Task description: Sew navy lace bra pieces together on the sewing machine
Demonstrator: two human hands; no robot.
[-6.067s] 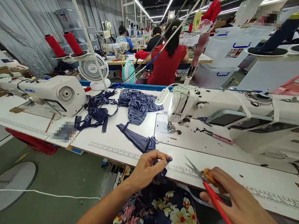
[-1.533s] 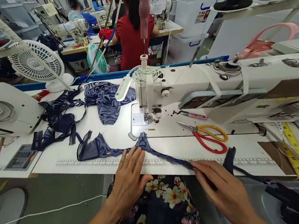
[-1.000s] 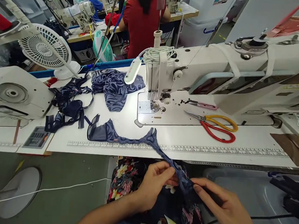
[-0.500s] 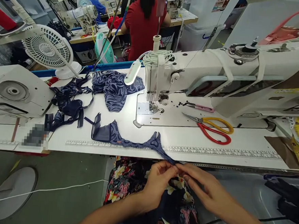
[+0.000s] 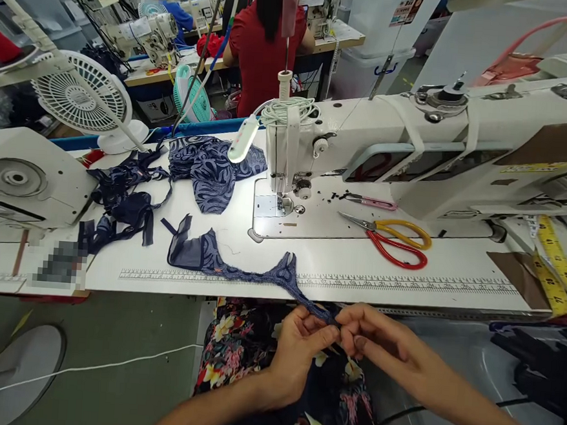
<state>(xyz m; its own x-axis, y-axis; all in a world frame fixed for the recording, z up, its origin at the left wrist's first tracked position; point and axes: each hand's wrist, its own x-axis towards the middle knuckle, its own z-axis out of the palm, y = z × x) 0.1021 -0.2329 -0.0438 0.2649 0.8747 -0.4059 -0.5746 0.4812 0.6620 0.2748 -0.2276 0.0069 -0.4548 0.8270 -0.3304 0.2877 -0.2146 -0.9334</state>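
A navy lace bra band (image 5: 245, 273) lies partly along the table's front edge, its sheer wing to the left and its forked centre piece standing up. Its right-hand part runs down over the edge into my hands. My left hand (image 5: 297, 353) pinches it between thumb and fingers. Close against the left fingertips, my right hand (image 5: 376, 339) is closed with bent fingers on the same strip; the fingers hide the bit between them. Scissors (image 5: 372, 228) with one yellow and one red handle lie on the table to the right. Behind them is a pink-handled thread snipper (image 5: 371, 202).
A sewing machine (image 5: 286, 167) stands ahead, needle down by its metal plate. Cut lace pieces (image 5: 213, 175) and a heap of navy bras (image 5: 123, 204) lie left of it. A fan (image 5: 83, 91) stands behind. A plastic bin (image 5: 451, 379) with dark pieces sits lower right.
Earlier my right hand held the scissors; they now lie on the table. The bra band lay flat under my left hand, then its right part was drawn over the edge; my hands have come together.
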